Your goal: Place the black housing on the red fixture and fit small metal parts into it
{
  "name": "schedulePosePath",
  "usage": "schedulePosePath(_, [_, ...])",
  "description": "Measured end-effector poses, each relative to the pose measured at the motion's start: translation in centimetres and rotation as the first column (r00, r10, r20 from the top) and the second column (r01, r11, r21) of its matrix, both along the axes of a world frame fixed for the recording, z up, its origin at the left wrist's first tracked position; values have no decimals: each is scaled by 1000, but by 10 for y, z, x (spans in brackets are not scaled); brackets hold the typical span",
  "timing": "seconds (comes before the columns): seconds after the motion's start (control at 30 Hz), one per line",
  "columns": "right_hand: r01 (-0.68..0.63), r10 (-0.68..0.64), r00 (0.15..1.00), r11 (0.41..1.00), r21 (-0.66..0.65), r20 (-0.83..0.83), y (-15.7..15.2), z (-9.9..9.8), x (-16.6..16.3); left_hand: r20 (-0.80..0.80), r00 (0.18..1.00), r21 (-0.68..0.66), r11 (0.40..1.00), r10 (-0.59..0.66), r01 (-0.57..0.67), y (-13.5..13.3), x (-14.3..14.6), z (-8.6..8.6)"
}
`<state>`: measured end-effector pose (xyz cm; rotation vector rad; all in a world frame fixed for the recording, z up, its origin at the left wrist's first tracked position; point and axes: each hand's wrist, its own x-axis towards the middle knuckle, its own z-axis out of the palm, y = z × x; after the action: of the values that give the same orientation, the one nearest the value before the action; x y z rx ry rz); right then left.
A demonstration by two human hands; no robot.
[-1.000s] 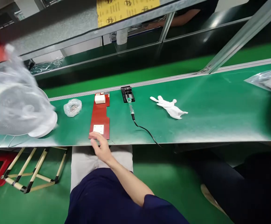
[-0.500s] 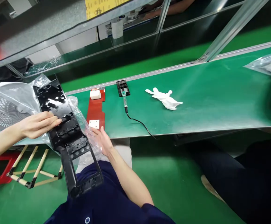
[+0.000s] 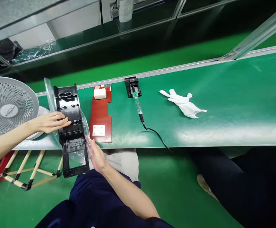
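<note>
A long black plastic panel [image 3: 71, 126] in a clear plastic bag [image 3: 84, 123] lies over the near edge of the green conveyor belt [image 3: 223, 104], its lower end hanging off. My left hand [image 3: 50, 122] rests on the panel's left side with fingers laid flat over it. My right hand [image 3: 97, 156] grips the bag's lower right edge beside the panel. A red fixture board [image 3: 101, 113] with two white blocks lies just right of the panel.
A white fan [image 3: 7, 107] stands at the belt's left end. A screwdriver [image 3: 138, 106] with black cable lies by a black holder [image 3: 132, 86]. A white glove [image 3: 184, 104] lies further right. A wooden-bar rack [image 3: 31, 171] and red stool stand on the floor.
The panel in its bag came in from the left and now lies flatter on the belt edge. My right hand left the red board and took the bag's edge. The fan's bag is gone.
</note>
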<state>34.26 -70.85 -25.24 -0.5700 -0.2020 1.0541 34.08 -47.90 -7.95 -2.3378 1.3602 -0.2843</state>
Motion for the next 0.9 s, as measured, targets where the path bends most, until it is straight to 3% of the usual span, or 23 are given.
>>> schedulePosePath(0.17, [24, -5, 965, 997, -69, 260, 22, 1, -14, 22, 999, -43, 999, 29, -29, 40, 20, -33])
schedulePosePath(0.27, [42, 89, 853, 971, -237, 514, 10, 4, -16, 47, 999, -91, 996, 26, -21, 59, 27, -53])
schedulePosePath(0.33, [101, 225, 678, 915, -391, 700, -5, 10, -13, 56, 997, -103, 994, 48, -43, 70, 27, -67])
schedulePosePath(0.4, [321, 281, 373, 855, -408, 884, -16, 17, -1, 52, 992, -140, 984, 117, -109, 78, 25, -82])
schedulePosePath(0.47, [564, 227, 41, 799, -210, 973, -17, 26, 19, 46, 973, -210, 955, 224, -210, 81, 20, -94])
schedulePosePath(0.5, [626, 177, -80, 775, -89, 981, -13, 30, 32, 49, 956, -256, 929, 289, -268, 81, 16, -98])
schedulePosePath(0.6, [656, 146, -251, 753, 57, 957, 13, 45, 74, 87, 861, -407, 807, 502, -429, 75, 2, -107])
schedulePosePath(0.67, [628, 178, -300, 776, 54, 937, 38, 56, 96, 87, 788, -519, 703, 609, -486, 71, -11, -112])
schedulePosePath(0.73, [602, 385, -309, 787, -134, 870, 63, 67, 108, 50, 726, -643, 578, 686, -502, 67, -26, -118])
schedulePosePath(0.77, [591, 516, -317, 764, -260, 796, 76, 71, 111, 6, 682, -717, 479, 732, -507, 65, -33, -122])
schedulePosePath(0.8, [580, 623, -323, 725, -371, 713, 87, 74, 112, -80, 631, -796, 332, 772, -507, 63, -39, -125])
schedulePosePath(0.87, [554, 729, -352, 668, -497, 587, 107, 76, 112, -370, 519, -858, -69, 770, -509, 56, -49, -130])
schedulePosePath(0.9, [536, 741, -370, 663, -523, 560, 115, 75, 112, -533, 472, -812, -267, 702, -519, 53, -52, -132])
